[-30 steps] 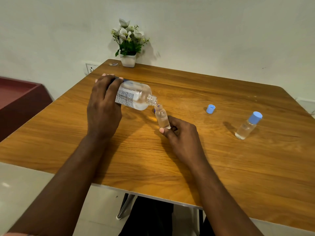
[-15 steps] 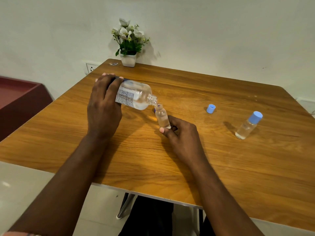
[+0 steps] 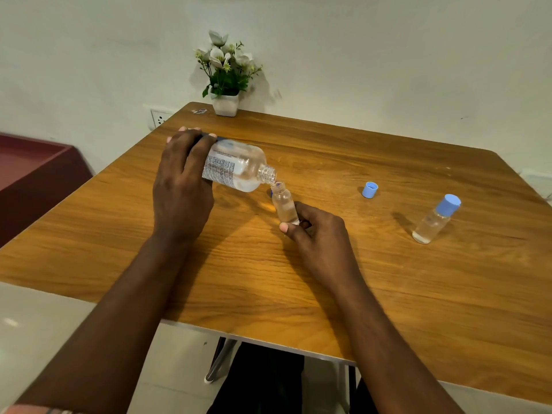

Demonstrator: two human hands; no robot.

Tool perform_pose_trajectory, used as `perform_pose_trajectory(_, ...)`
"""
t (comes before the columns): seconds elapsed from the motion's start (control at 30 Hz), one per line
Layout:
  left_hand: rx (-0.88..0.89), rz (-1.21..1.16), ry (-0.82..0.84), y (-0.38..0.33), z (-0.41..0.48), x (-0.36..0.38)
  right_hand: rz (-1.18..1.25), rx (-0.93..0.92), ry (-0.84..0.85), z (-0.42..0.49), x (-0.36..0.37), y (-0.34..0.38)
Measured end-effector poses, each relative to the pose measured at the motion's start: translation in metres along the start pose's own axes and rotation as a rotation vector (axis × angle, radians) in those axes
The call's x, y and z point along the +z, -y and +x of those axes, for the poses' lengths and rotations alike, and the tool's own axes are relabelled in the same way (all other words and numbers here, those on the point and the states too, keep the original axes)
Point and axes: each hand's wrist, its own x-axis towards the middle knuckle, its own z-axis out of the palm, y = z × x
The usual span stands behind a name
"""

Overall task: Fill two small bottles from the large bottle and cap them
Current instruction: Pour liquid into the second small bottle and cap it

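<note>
My left hand (image 3: 182, 186) grips the large clear bottle (image 3: 236, 165), tipped nearly sideways with its open neck down to the right. That neck sits just over the mouth of an uncapped small bottle (image 3: 285, 204), which my right hand (image 3: 321, 234) holds by its base on the wooden table (image 3: 388, 279). Clear liquid fills much of the small bottle. A loose blue cap (image 3: 369, 190) lies on the table to the right. Further right stands a second small bottle (image 3: 436, 219) with its blue cap on and liquid inside. A bit of blue shows behind the held small bottle.
A white pot of artificial flowers (image 3: 225, 76) stands at the table's far edge against the wall. A wall socket (image 3: 159, 118) is behind the far left corner. A dark red cabinet (image 3: 33, 171) sits to the left of the table.
None of the objects has visibly moved; both hands hold the same pouring pose.
</note>
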Motion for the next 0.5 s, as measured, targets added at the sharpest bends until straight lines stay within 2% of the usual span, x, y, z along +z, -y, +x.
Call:
perform_pose_trajectory(0.3,-0.012,-0.005,0.012,-0.0006,-0.0024,0.0011,0.017,0.005,0.0,0.0009,-0.0005,0.0002)
perform_pose_trajectory(0.5,-0.044,-0.015,0.118,0.0,-0.0062,0.0012,0.032,-0.006,-0.002,0.0011,0.0004,-0.0007)
